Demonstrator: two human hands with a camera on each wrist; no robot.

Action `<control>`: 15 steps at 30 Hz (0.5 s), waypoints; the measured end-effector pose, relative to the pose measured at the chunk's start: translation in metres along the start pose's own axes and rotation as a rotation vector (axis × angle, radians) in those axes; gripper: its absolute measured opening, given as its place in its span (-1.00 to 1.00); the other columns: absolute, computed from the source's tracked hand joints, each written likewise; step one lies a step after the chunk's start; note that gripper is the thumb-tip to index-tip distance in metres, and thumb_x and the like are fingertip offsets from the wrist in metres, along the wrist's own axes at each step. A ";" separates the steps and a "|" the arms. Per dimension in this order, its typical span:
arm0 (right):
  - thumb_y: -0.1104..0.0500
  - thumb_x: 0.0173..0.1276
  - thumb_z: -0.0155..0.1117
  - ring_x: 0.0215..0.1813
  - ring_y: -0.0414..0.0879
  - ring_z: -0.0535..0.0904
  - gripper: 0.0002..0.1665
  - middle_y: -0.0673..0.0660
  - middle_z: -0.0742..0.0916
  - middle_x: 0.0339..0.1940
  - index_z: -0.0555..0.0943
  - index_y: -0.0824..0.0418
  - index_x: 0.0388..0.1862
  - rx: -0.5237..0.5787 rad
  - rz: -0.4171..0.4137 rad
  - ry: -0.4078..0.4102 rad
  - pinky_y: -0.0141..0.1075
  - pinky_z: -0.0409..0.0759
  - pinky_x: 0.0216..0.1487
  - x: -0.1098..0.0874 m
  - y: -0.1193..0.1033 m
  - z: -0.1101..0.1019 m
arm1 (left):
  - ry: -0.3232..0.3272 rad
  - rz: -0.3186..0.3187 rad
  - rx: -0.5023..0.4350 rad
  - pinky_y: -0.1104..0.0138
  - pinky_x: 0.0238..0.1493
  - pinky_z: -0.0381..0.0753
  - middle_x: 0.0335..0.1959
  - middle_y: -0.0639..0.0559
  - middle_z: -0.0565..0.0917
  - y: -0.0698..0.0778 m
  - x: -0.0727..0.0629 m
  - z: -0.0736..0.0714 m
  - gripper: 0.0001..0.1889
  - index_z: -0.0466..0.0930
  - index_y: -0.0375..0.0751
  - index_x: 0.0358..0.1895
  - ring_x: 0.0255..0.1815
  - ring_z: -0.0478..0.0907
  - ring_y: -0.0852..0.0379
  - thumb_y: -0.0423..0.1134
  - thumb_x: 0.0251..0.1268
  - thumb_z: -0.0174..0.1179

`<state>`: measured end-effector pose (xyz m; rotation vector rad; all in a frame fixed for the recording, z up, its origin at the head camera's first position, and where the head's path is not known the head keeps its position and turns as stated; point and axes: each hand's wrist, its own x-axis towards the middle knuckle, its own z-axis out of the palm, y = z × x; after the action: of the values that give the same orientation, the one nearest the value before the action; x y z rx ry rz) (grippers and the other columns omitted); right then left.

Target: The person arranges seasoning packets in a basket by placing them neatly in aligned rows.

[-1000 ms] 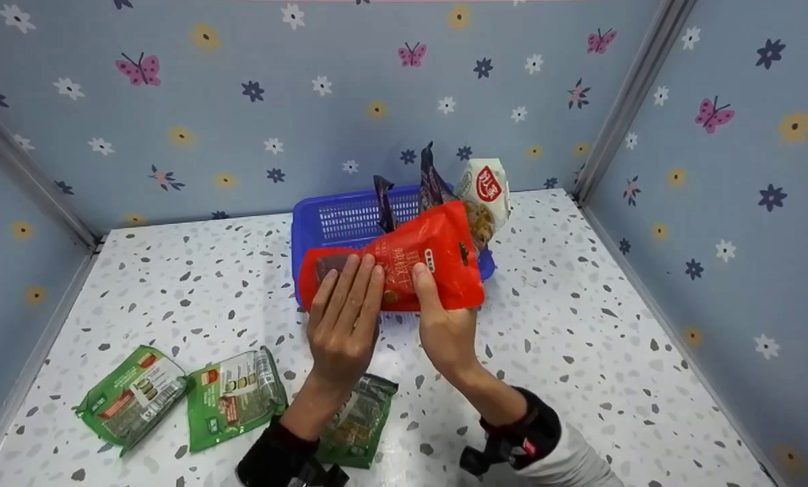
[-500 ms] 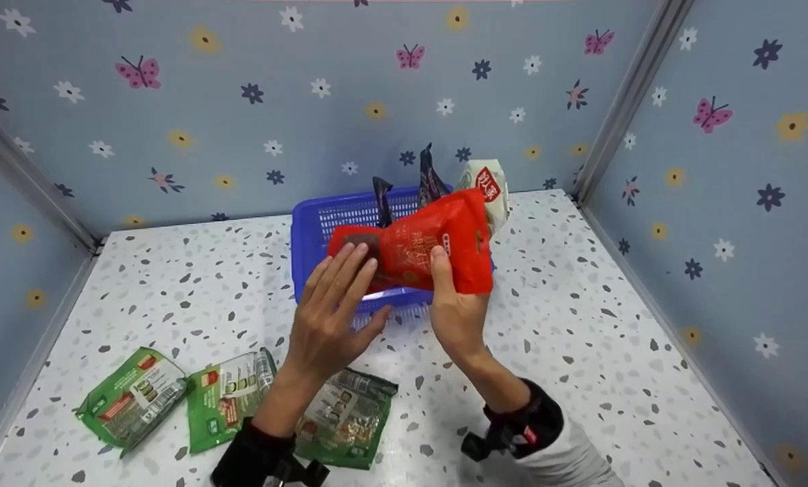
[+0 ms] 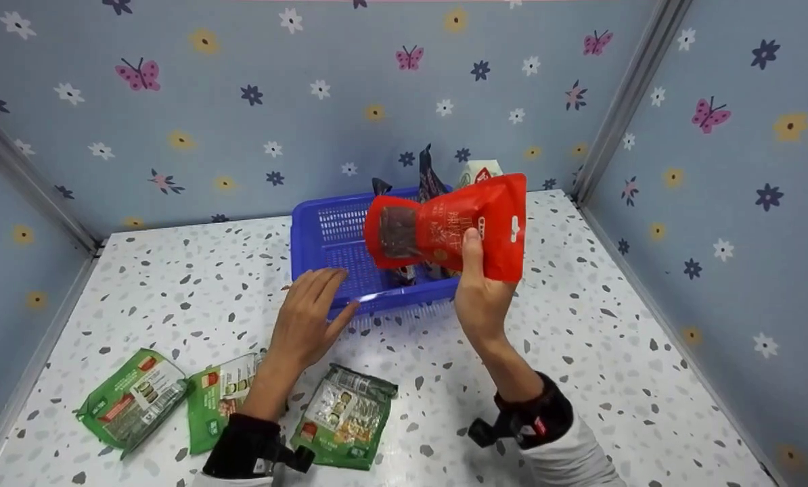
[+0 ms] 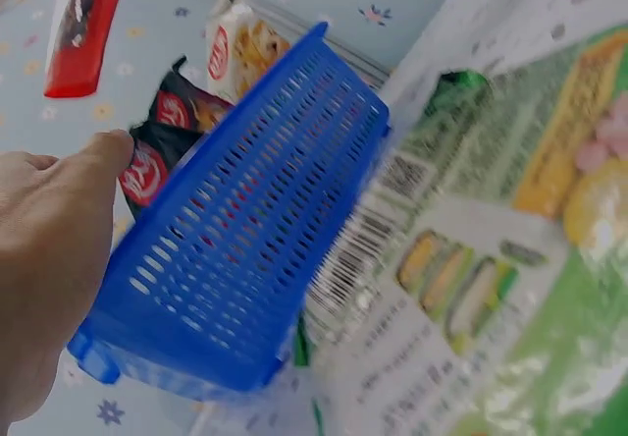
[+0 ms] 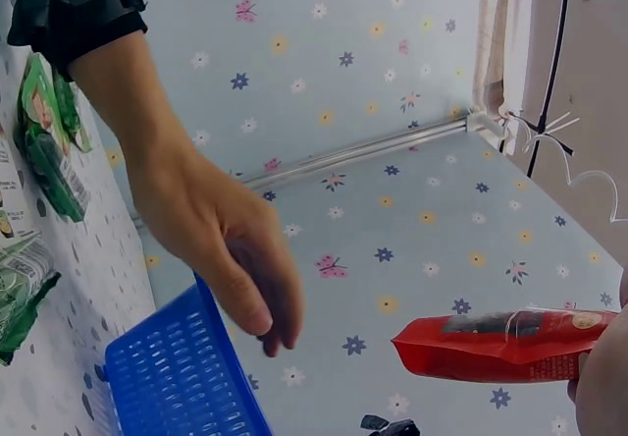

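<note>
The right hand (image 3: 483,301) pinches a red pouch (image 3: 438,233) by one end, above the blue basket (image 3: 404,297); the left hand (image 3: 306,316), holding nothing, hovers loosely by its near corner. With one-sided support, the pouch could tip or slip and (in the head view it partly covers them) knock the dark packets (image 3: 430,179) askew.

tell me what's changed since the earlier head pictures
The left hand has come off the red bag and drawn back leftward. The right hand, gripping it throughout, has moved it right and slightly up in the head view. The blue basket and green bags stayed put.
</note>
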<state>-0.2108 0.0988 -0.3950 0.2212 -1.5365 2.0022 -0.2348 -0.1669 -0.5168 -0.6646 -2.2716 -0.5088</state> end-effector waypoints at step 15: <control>0.21 0.74 0.21 0.36 0.06 0.76 -0.46 0.26 0.77 0.40 0.43 0.30 0.59 -0.016 -0.021 -0.038 -0.13 0.83 0.37 -0.006 0.003 0.003 | -0.164 -0.010 0.094 0.01 0.08 0.68 -0.17 -0.12 0.87 -0.004 -0.008 0.007 -0.72 0.76 -0.21 0.09 -0.14 0.80 -0.15 -0.05 0.70 0.30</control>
<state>-0.2082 0.0935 -0.3997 0.2696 -1.5669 1.9787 -0.2355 -0.1688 -0.5275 -0.6689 -2.4366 -0.3610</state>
